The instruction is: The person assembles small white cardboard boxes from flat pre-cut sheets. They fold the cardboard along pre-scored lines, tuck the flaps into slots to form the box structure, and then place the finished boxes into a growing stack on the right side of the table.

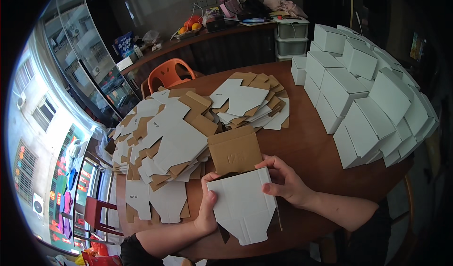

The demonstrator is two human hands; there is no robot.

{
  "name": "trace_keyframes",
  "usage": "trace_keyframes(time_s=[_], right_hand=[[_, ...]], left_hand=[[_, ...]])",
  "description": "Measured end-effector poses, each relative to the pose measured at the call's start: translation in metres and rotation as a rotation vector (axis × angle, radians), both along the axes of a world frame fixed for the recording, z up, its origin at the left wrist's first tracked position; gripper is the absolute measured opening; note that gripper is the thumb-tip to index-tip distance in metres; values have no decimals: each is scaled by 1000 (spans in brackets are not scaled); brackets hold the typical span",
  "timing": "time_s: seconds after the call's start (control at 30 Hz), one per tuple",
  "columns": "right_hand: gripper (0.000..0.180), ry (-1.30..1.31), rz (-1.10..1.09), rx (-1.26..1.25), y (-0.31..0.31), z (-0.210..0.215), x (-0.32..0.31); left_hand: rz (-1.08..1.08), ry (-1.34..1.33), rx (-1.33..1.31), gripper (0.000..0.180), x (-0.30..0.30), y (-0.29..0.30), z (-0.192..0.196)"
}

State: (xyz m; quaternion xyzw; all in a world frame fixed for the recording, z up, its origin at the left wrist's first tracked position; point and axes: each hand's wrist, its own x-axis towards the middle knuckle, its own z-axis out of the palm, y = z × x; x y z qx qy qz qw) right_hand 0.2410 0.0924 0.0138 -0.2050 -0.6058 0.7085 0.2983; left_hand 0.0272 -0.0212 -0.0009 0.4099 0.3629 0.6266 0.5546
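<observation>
Head view: a half-made box (pixel 243 200) sits between both hands above the table (pixel 302 148), brown flap (pixel 234 145) standing up, near flap loose. Left hand (pixel 207 207) grips its left side; right hand (pixel 285 183) pinches the upper right edge. Plenty done: smooth, white, blocky boxes (pixel 342 84) stacked right. Plenty left: notched flat sheets (pixel 177 141), white-faced, brown-backed cardboard, heaped untidily.

Both sleeves (pixel 370 233) are plain and black, leaving much of each tapering forearm (pixel 337 210) bare.
</observation>
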Motion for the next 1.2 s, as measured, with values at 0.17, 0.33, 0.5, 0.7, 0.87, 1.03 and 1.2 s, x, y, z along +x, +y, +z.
trace_keyframes(time_s=[0.17,0.33,0.5,0.7,0.87,1.03,1.2], right_hand=[[73,-18,23,-28,1,3,0],[89,23,-77,-38,-7,9,-1],[95,27,-15,-1,-4,2,-2],[77,-1,60,38,-2,-2,-1],[61,-34,39,127,-4,-1,-3],[47,-58,-18,153,-9,-7,-5],[41,-43,38,42,-13,8,-6]], left_hand=[[31,27,10,72,-3,1,-2],[79,9,24,81,5,4,7],[36,-14,-26,76,-1,6,4],[51,-43,-32,56,-3,3,-3],[121,75,104,47,1,9,-4],[29,-2,-77,45,0,2,5],[32,70,-120,46,-1,-1,7]])
